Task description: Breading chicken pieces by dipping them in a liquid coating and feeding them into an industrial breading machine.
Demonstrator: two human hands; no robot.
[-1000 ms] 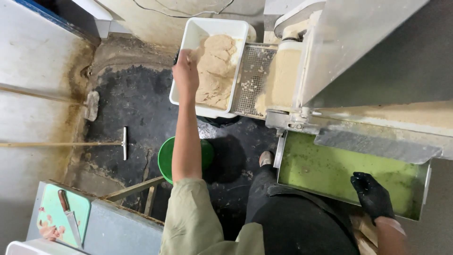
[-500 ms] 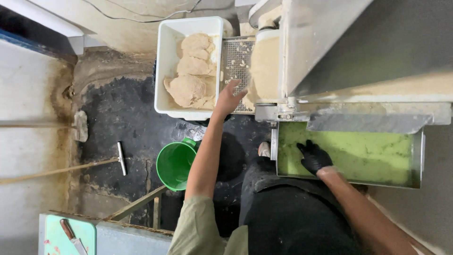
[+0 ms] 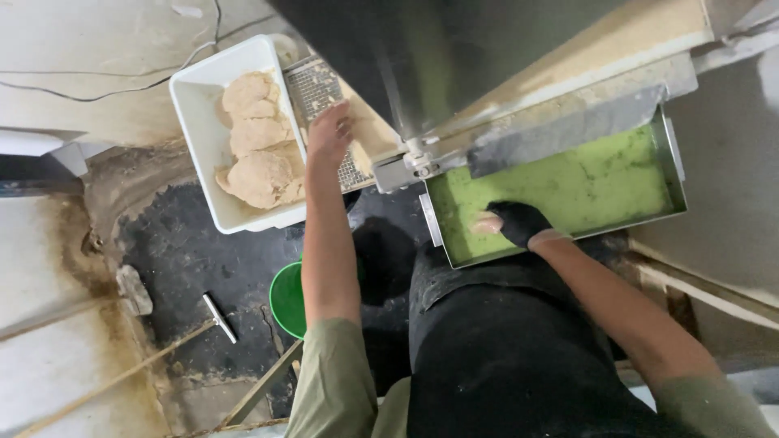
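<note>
Inspector: Fingers (image 3: 337, 122) of your left hand (image 3: 329, 138) are lying spread and released on the perforated metal grate (image 3: 312, 85), grasping nothing. Are you confirming?

Operator: Confirming. Where is the hand sitting relative to the tub?

Inspector: Your left hand is resting on the grate just beside the white plastic tub (image 3: 199, 122), at the tub's right wall. Beige dough lumps (image 3: 256, 154) are lying inside the tub, apart from your fingers.

Operator: And the other hand?

Inspector: Your right hand (image 3: 515, 223), wearing a black glove, is pressing down inside the metal tray (image 3: 669, 174), at the tray's near-left corner. Green paste (image 3: 584, 182) is coating the tray floor. Whether those fingers are clenching anything, I cannot tell; a pale lump (image 3: 485, 224) is showing at the glove's left edge, touching it.

Operator: What is lying below?

Inspector: A green bucket (image 3: 286, 296) is standing on the dark floor (image 3: 187, 251) beneath your left forearm, and a squeegee (image 3: 219, 318) is lying to its left, near it.
</note>
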